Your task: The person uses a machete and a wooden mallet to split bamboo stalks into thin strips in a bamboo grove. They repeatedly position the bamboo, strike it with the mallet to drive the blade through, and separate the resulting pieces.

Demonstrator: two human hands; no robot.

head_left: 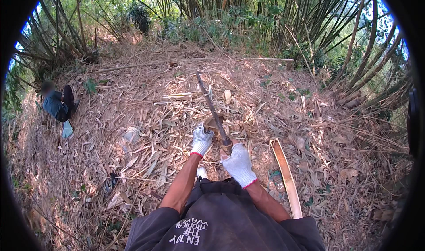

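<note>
My right hand (240, 163), in a white knit glove, is closed around the handle of a long dark machete (210, 101). Its narrow blade points away from me and slightly left, above the leaf litter. My left hand (202, 139), in a white glove with dark dots, is to the left of the blade. Its fingers curl at a brown piece (213, 123), possibly bamboo, which lies partly behind the blade. The far ends of those fingers are hard to make out. Beyond the hands, pale split bamboo pieces (178, 95) and a short pale chunk (227, 96) lie on the ground.
A long split bamboo half (287, 178) lies by my right forearm, beside a small green object (276, 180). Dry leaves cover the ground. Another person (57, 104) sits at the far left, near a light blue item (67, 129). Bamboo clumps (327, 25) stand at the back.
</note>
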